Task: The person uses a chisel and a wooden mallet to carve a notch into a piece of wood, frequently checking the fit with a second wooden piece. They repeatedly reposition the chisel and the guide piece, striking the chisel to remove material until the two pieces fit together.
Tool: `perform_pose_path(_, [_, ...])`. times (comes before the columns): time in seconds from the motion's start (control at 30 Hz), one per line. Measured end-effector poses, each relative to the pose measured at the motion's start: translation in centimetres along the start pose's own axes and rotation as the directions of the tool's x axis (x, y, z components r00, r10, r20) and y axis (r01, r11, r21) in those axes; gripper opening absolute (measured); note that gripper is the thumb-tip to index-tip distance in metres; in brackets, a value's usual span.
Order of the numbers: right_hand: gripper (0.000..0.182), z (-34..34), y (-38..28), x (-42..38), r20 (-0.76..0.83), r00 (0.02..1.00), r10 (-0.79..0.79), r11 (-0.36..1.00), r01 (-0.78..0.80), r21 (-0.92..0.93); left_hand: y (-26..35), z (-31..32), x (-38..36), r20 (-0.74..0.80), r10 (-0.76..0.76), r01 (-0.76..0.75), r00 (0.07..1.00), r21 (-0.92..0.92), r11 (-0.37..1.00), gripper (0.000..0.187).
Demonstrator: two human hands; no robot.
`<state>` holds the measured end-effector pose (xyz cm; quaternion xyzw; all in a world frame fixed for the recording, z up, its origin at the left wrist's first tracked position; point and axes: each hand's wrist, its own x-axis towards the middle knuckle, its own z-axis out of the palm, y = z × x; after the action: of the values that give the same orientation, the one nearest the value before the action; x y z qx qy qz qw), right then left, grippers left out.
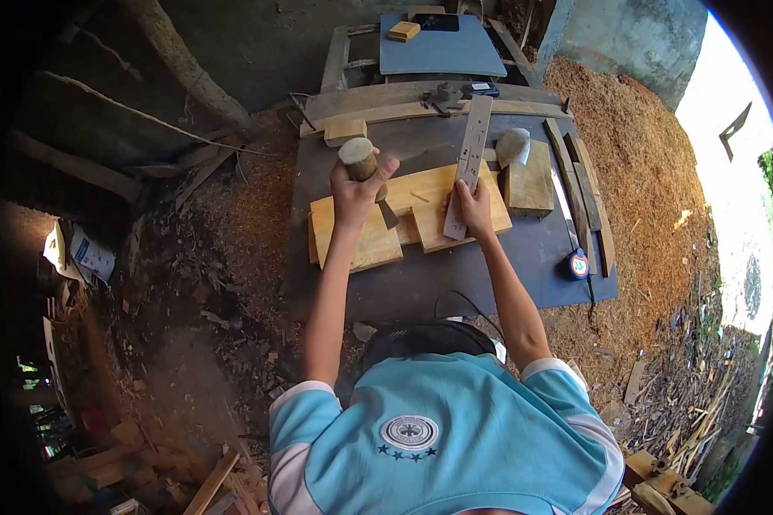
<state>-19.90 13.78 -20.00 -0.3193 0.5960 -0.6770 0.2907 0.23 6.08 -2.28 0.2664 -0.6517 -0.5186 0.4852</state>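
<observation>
My left hand (355, 193) is wrapped round the thick wooden handle of a chisel (356, 153). Its flat blade points down at a pale yellow board (365, 240), close to the notch cut in the board's near edge. My right hand (474, 210) grips the lower end of a long, flat wooden bar (477, 129) with dark marks along its face. The bar slants up and away over the board's right part. Just right of it, a thick wooden block (528, 184) stands on the dark tabletop (524, 275), with a rounded metal blade (514, 146) at its back left.
A blue tape measure (577, 264) lies at the table's right, near long wooden strips (586, 184). Behind the board are a small wood block (345, 131) and a phone-like device (481, 89). A grey panel (442, 56) carries a yellow block (404, 32). Wood shavings (636, 163) cover the ground.
</observation>
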Motion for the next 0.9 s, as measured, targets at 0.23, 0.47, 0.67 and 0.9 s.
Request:
perform_pose_path(0.23, [0.020, 0.5, -3.7, -1.3, 0.028, 0.990, 0.136, 0.981, -0.139, 0.135, -0.8, 0.4, 0.2, -0.027, 0.010, -0.014, 1.000, -0.154, 0.988, 0.027])
perform_pose_path(0.47, [0.019, 0.4, -3.8, -1.3, 0.032, 0.992, 0.120, 0.985, -0.123, 0.118, -3.4, -0.1, 0.6, 0.108, 0.080, -0.084, 0.991, 0.036, 0.996, 0.040])
perform_pose_path(0.67, [0.020, 0.2, -2.8, -1.0, 0.010, 0.995, 0.096, 0.993, -0.096, 0.074, -2.9, 0.3, 1.1, 0.033, 0.011, -0.010, 0.999, -0.038, 0.999, 0.021])
perform_pose_path(0.9, [0.020, 0.5, -3.6, -1.3, 0.017, 0.992, 0.128, 0.987, -0.129, 0.100, -2.8, 2.2, 1.0, 0.035, 0.014, -0.010, 0.999, -0.125, 0.992, 0.020])
